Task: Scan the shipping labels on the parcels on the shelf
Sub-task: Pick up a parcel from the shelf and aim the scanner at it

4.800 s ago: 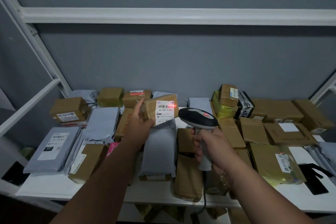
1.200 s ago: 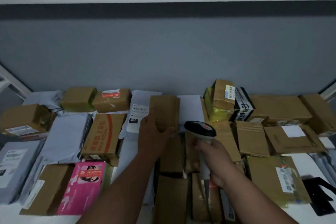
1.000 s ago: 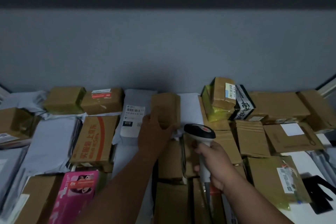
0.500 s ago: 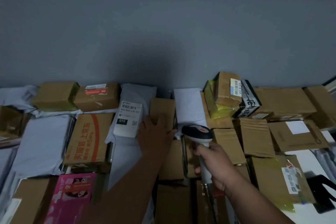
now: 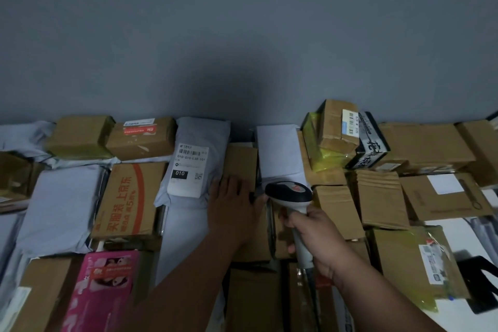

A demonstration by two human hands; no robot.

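Note:
Many parcels cover the white shelf (image 5: pixel 458 234). My left hand (image 5: pixel 230 203) rests flat, fingers straight, on a plain brown box (image 5: pixel 241 163) lying in the middle row. Just left of it lies a grey mailer bag (image 5: pixel 198 164) whose white shipping label (image 5: pixel 188 170) reads 010 and faces up. My right hand (image 5: pixel 314 237) grips the handle of a handheld barcode scanner (image 5: pixel 289 193), whose black and white head points toward the back wall, right beside my left hand. No red scan light shows.
A brown box with orange print (image 5: pixel 126 197), a pink box (image 5: pixel 103 288) and grey bags fill the left. Brown boxes, a yellow-wrapped parcel (image 5: pixel 323 153) and a black-and-white carton (image 5: pixel 373 140) crowd the right. A black object (image 5: pixel 482 277) lies at the right edge. The grey wall stands close behind.
The brown box that my left hand held up for scanning now lies flat among the parcels, with the hand resting on it. The view has tilted down and closer. The scanner hand barely moved.

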